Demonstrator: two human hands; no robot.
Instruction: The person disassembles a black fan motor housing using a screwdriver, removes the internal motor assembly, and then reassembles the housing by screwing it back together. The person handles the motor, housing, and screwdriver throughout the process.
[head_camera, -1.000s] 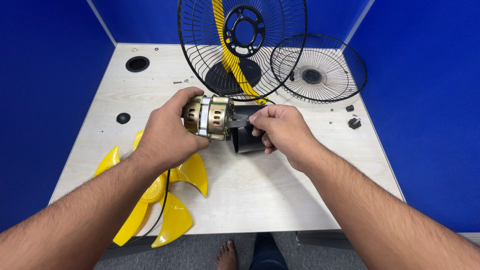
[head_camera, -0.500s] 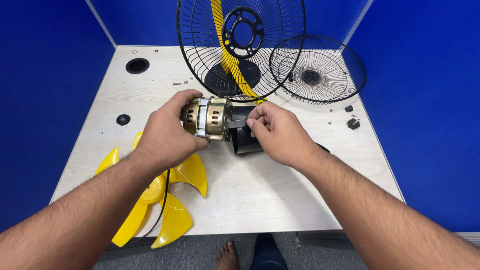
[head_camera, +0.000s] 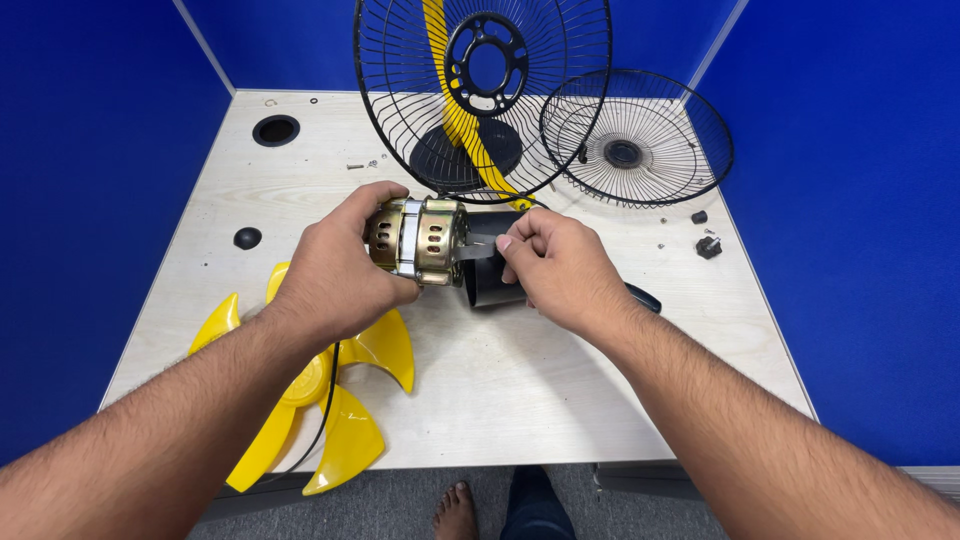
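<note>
The brass-coloured fan motor (head_camera: 418, 238) is held above the middle of the table by the left hand (head_camera: 335, 268), whose fingers are wrapped closed over its top and near side. A small grey strip at the motor's right end is pinched between thumb and fingertips of the right hand (head_camera: 560, 268), which is closed on it; whether the black motor housing (head_camera: 490, 272) just below is also touched by this hand cannot be told.

The pale wooden table (head_camera: 520, 390) is enclosed by blue partition walls (head_camera: 90, 180) on the left, back and right. The rear fan guard (head_camera: 480, 95), black wire with a yellow stand bar (head_camera: 455, 110) behind it, is standing upright at the back of the table. Just beside it on the right, the front fan guard (head_camera: 637, 138) is leaned, tilted. The yellow fan blade (head_camera: 345, 400) is lying flat at the near left edge, partly under the left forearm, with a black cable (head_camera: 322, 400) crossing it.

Smaller parts are scattered: a round hole (head_camera: 276, 130) at the far left corner, a black knob (head_camera: 247, 238) near the left edge, two small black pieces (head_camera: 706, 240) near the right edge, and tiny screws (head_camera: 362, 164) at the back left.

No packages or labels can be made out. Open room is left on the near right part of the table.
</note>
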